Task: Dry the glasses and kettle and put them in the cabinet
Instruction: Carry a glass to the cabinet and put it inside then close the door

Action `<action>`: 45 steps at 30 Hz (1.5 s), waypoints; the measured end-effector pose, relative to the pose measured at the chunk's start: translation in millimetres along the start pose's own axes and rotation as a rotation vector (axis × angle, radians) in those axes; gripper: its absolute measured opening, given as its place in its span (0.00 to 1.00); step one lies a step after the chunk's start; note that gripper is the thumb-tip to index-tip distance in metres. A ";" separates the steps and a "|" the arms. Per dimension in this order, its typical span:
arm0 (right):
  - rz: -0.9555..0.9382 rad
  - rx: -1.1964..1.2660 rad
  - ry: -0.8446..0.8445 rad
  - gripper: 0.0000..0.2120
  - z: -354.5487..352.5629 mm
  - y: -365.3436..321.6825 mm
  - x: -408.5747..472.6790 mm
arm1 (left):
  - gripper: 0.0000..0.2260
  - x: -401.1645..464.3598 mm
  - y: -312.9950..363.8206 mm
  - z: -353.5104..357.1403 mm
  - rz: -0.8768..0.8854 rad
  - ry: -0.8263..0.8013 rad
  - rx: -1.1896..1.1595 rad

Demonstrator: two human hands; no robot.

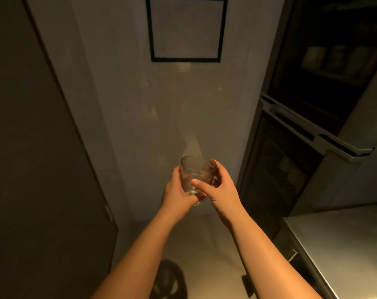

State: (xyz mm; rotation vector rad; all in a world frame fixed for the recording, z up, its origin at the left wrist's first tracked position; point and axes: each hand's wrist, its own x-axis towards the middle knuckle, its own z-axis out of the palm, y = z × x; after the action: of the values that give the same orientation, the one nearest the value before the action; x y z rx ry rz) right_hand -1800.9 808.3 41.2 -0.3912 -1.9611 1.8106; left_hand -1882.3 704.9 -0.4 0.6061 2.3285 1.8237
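Observation:
A clear, short drinking glass is held upright in front of me, in the middle of the view, above the floor. My left hand cups its left side and base, fingers curled under it. My right hand grips its right side, thumb across the front and fingers behind the rim. No cloth and no kettle are in view.
A dark door or cabinet panel fills the left. A pale wall with a black-framed panel lies ahead. Dark open shelving with jars and an oven front stand at the right, with a counter corner at lower right.

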 end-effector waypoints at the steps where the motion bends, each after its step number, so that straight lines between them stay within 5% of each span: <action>1: -0.005 0.014 0.013 0.35 -5.3 1.1 18.6 | 0.41 20.3 1.5 8.0 0.006 -0.015 0.003; 14: -0.025 -0.005 0.182 0.38 -94.3 -5.7 208.8 | 0.40 222.5 47.0 121.1 0.112 -0.213 0.005; 23: 0.077 0.142 0.372 0.28 -145.4 12.6 272.5 | 0.37 292.6 48.4 178.9 0.146 -0.316 -0.031; 27: 0.128 0.377 0.573 0.23 -167.5 16.2 296.9 | 0.36 330.7 44.6 198.3 0.163 -0.373 -0.030; 36: -0.043 0.868 0.948 0.34 -200.2 23.5 362.7 | 0.36 419.4 39.6 225.3 0.190 -0.543 -0.065; 45: -0.252 1.069 1.081 0.40 -203.2 25.5 396.1 | 0.37 461.4 38.0 240.8 0.223 -0.647 -0.093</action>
State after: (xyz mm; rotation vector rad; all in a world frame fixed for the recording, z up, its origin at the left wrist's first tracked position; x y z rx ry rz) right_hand -2043.9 1180.6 75.5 -0.5322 -0.2297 1.6336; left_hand -2213.4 1106.3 39.9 1.2587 1.7893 1.4892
